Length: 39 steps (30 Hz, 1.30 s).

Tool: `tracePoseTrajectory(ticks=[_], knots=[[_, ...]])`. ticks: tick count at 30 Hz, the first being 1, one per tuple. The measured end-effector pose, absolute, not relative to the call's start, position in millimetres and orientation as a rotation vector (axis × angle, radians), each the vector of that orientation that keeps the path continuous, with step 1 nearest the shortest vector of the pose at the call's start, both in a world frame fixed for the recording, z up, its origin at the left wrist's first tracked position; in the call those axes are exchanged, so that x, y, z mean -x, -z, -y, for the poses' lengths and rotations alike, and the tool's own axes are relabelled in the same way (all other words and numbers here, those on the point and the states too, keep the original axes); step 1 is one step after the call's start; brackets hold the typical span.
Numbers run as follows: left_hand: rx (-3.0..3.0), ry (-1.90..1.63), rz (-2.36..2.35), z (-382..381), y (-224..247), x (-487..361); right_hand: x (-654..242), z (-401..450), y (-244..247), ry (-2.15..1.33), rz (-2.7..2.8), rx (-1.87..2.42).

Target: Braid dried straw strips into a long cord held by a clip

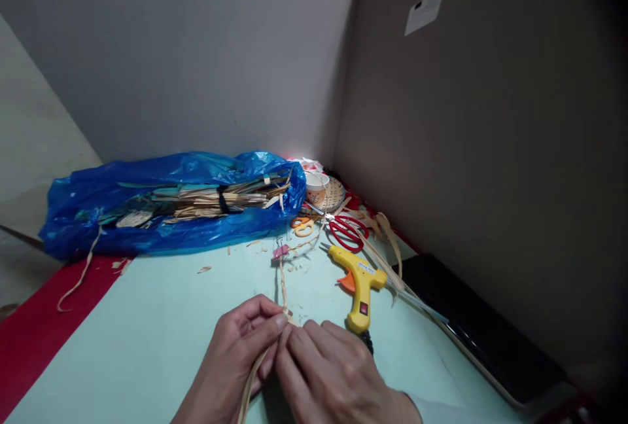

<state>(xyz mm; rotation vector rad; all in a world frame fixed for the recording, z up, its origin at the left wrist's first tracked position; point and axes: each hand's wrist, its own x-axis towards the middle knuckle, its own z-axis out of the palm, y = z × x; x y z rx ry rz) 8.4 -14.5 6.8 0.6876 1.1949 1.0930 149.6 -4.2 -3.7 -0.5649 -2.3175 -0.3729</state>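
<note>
Toward the near edge of the bench (161, 326), left hand (248, 339) and right hand (338, 371) pinch the cord (283, 280), its long axis running away to the clip (280, 252).

No words or numbers can be read. The pale label (366, 267) on the yellow glue gun (362, 293) is too small, and the white sheet (428, 12) on the wall (471, 123) shows only a dark mark (418, 5).

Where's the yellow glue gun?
In the head view, the yellow glue gun lies right of centre, between the right hand and the red-handled scissors.
</note>
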Motion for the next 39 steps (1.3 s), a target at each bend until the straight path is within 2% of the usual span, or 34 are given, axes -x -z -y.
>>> tracePoseTrajectory(ticks=[2, 5, 10, 13, 17, 22, 29, 34, 39], knots=[[-0.68, -1.089, -1.187, 13, -7, -6, -155, 1, -7, 0.087, 2.259, 0.654], [-0.702, -1.078, -1.171, 12, -6, -2, -163, -9, -27, -0.54, 2.132, 0.97], [-0.709, -1.108, -1.166, 12, -4, -3, -164, -22, -30, -1.132, 2.129, 1.093], [-0.772, -1.102, -1.204, 12, -5, -4, -160, -25, -18, -1.325, 2.095, 1.047], [-0.881, -1.063, -1.277, 13, -9, -4, -160, -29, -10, -1.416, 2.044, 1.021], [-1.012, -1.048, -1.375, 17, -9, -4, -160, -30, -10, -1.358, 2.066, 1.059], [-1.473, -0.887, -1.705, 21, -18, 3, -152, -23, -10, -1.332, 1.936, 1.173], [-1.6, -0.937, -1.701, 23, -34, 11, -153, -19, -12, -1.134, 2.019, 1.203], [-1.559, -0.849, -1.702, 19, -29, 17, -155, -21, -13, -1.194, 2.007, 1.181]])
